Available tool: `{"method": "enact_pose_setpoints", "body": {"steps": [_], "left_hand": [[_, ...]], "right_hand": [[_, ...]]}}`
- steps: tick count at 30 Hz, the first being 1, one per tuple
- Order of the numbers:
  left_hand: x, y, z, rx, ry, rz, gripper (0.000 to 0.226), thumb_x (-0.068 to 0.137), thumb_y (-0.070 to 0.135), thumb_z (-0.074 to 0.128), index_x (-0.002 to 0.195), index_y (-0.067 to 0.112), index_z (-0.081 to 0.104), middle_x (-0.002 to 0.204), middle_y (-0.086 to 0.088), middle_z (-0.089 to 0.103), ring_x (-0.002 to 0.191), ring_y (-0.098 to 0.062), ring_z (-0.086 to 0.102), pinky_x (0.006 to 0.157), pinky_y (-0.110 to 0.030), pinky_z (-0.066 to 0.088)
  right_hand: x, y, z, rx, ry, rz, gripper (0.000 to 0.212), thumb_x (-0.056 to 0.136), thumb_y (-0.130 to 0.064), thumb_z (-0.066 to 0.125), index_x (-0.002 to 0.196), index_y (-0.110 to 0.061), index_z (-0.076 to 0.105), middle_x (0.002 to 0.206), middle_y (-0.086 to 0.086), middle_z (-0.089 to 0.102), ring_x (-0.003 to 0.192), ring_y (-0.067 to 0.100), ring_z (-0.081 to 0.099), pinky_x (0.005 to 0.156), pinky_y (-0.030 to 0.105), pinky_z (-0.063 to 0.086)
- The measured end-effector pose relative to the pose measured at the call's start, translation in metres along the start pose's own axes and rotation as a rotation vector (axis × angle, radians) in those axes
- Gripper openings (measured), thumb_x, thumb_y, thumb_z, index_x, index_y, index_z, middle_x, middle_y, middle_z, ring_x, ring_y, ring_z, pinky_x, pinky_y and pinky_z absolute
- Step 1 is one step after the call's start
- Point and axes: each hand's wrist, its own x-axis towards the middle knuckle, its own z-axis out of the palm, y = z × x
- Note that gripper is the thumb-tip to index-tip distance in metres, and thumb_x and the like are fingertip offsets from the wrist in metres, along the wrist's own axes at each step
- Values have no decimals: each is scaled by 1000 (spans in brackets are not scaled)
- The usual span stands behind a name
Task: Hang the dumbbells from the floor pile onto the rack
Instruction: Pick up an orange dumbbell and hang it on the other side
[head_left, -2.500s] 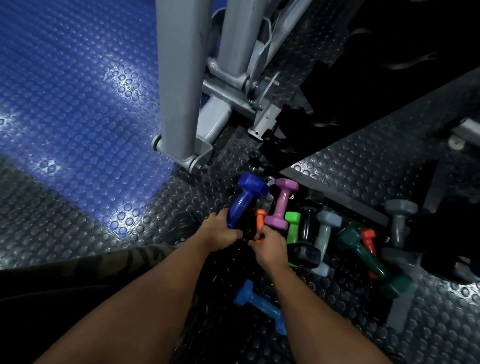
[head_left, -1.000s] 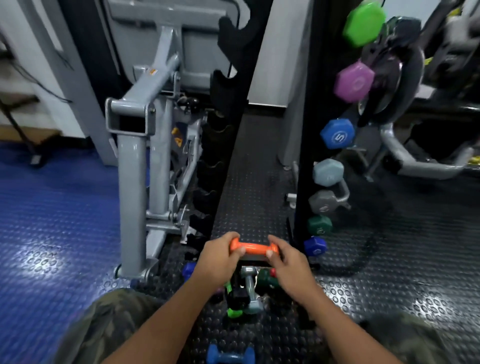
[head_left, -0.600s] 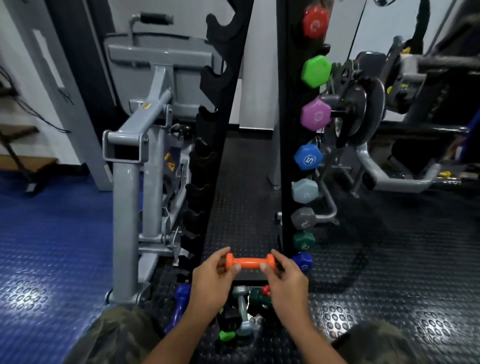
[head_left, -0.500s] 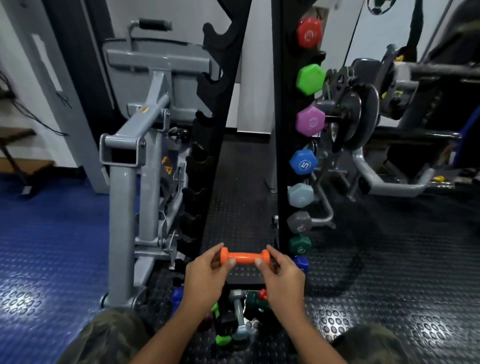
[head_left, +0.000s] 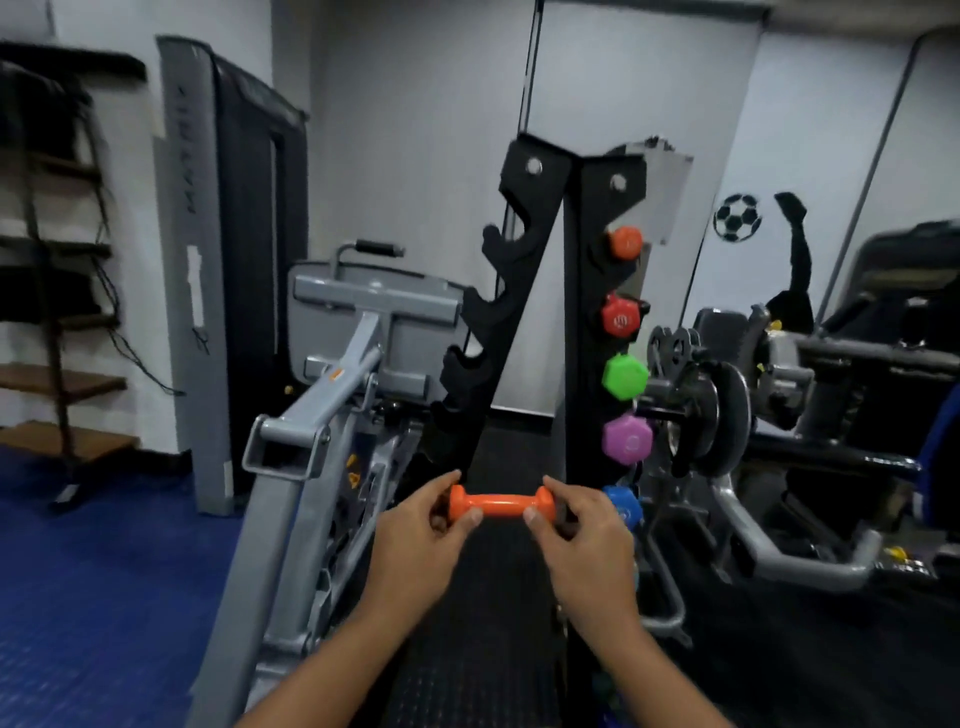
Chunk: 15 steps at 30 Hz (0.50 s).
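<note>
I hold a small orange dumbbell (head_left: 501, 505) level in front of me, my left hand (head_left: 415, 540) pinching its left head and my right hand (head_left: 582, 545) pinching its right head. It hangs low between the two black uprights of the rack (head_left: 582, 364). The left upright (head_left: 488, 332) shows several bare hooked slots. On the right upright hang an orange dumbbell (head_left: 626, 242), a red one (head_left: 621, 318), a green one (head_left: 625, 375), a purple one (head_left: 627, 440) and a blue one (head_left: 623, 506). The floor pile is out of view.
A grey weight machine (head_left: 332, 415) stands close on the left of the rack. A plate-loaded machine with black discs (head_left: 722, 410) is on the right. A dark shelf unit (head_left: 57, 260) stands at the far left wall. Blue studded flooring (head_left: 104, 597) lies to the left, black matting underfoot.
Both hands have lifted the orange dumbbell off the floor pile and raised it up between the rack uprights. My view has tilted up, so the pile has dropped out of sight.
</note>
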Motion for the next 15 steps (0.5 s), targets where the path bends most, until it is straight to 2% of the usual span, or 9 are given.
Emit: {"method": "enact_pose_setpoints", "body": {"steps": [2,4,5,8,12,15], "left_hand": [[28,21,-11,-57,34,24,50,87,30,85,135,32,69,95,16,74,82,6,68,76,-11,53],[59,40,-23,-123,53,51,51,87,26,85,135,32,69,100,14,76,85,5,71,84,-20,59],[74,50,-29,-136,68,70,50,87,25,85,134,32,69,101,14,77,86,3,72,87,-24,60],[123,79,-48,-170,88,109,47,90,25,81,136,30,69,104,16,75,90,8,70,87,-15,55],[189,112,-64,-186,110,164,43,95,31,75,137,30,68,109,10,75,97,-7,72,96,-35,58],[234,127,-64,-240,89,148,42,91,31,74,133,27,70,119,9,75,107,-11,72,104,-40,55]], "right_hand": [[35,-28,-8,-24,9,-90,37,87,-21,85,123,-22,75,108,-9,64,99,-10,60,82,1,43],[67,-56,-16,-38,-13,-151,33,86,-20,85,117,-24,74,107,-8,65,97,-12,59,78,0,40],[82,-70,-20,-34,-27,-168,32,85,-21,85,114,-27,73,107,-9,67,94,-9,61,76,1,42],[118,-110,-29,51,-41,-194,34,83,-22,87,109,-34,68,103,-15,72,81,0,68,72,8,48],[155,-147,-27,145,0,-244,34,85,-19,86,110,-34,68,103,-15,73,76,5,72,68,15,54],[178,-158,-18,177,45,-259,38,83,-19,88,111,-33,67,103,-13,72,78,4,73,68,13,53]]}}
